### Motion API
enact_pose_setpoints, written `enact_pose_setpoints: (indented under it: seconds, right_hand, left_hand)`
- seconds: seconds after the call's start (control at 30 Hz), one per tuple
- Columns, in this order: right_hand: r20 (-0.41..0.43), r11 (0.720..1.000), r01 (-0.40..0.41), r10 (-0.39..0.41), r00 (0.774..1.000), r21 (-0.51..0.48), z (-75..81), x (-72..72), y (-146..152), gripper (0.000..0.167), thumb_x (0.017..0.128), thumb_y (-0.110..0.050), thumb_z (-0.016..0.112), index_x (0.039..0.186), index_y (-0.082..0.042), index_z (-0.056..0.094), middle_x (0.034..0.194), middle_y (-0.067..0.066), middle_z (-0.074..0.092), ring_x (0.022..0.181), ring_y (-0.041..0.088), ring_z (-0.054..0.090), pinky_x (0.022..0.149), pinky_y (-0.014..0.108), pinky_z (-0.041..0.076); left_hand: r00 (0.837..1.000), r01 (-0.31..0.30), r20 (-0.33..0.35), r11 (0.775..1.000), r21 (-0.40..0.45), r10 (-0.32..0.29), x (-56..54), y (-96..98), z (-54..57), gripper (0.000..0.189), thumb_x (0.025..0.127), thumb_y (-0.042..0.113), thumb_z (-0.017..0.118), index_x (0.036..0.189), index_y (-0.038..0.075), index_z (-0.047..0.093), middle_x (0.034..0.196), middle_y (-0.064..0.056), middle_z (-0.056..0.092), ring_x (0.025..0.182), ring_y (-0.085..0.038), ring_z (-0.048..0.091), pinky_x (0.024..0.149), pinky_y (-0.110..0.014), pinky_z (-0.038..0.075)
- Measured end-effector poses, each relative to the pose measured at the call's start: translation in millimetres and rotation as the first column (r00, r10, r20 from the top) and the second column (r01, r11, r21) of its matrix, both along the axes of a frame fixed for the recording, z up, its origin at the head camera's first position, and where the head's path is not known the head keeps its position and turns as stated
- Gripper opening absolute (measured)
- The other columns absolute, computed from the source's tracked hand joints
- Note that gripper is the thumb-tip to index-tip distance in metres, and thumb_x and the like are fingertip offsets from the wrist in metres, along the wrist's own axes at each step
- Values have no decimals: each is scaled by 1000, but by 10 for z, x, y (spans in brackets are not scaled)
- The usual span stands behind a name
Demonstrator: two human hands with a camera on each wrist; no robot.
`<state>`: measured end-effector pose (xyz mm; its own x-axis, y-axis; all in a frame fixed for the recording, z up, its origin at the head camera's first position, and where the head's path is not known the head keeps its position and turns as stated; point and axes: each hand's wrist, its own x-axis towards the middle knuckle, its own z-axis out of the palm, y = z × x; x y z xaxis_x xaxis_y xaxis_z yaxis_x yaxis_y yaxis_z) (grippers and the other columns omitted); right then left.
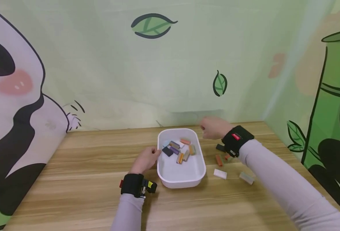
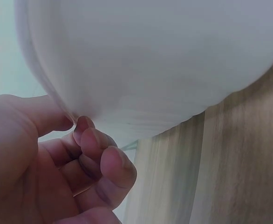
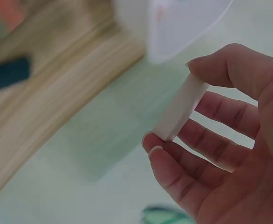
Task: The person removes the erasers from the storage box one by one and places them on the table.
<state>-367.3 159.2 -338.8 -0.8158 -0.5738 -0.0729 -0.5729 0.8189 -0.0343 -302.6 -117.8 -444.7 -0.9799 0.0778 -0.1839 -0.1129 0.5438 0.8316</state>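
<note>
My left hand [image 1: 146, 159] pinches the left rim of a white plastic tub [image 1: 181, 183] between thumb and curled fingers. In the left wrist view the tub's side [image 2: 141, 60] fills the upper part. Several small coloured erasers [image 1: 174, 150] lie inside, mostly toward the far half. Beyond the tub's right far corner, my right hand [image 1: 216, 127] is raised above the table. A white, bar-shaped eraser [image 3: 180, 109] is held by its ends between that hand's thumb and fingers in the right wrist view; the head view hides it.
To the right of the tub, a white eraser [image 1: 220, 174], a pale block [image 1: 246, 178], an orange one [image 1: 219, 160] and a dark one [image 1: 220, 147] lie on the wooden table [image 1: 86, 183]. The right forearm passes over this side. A printed cloth [image 1: 115, 80] hangs behind the table.
</note>
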Motion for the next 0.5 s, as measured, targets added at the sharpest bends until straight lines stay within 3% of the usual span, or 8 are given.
enact_pose_setpoints:
  seconds: [0.27,0.5]
  right_hand:
    - [-32,994,93,-94,995,-50,2,-71,849,15,77,-3,59,69,-9,48,68,1,43,63,19,41,59,32,32]
    - [-11,982,189,-189,982,25,-281,28,1490,13,79,-6,64,73,-7,53,71,3,49,64,21,46,58,36,38]
  left_hand:
    - [1000,-5,-11,1000,-4,4,-3,1,2,31,103,27,49,97,0,61,74,-5,47,69,-20,46,60,-30,35]
    - [1000,4,-18,1000,-7,-4,-3,19,-5,31,103,27,49,98,0,61,74,-4,46,68,-19,46,59,-30,35]
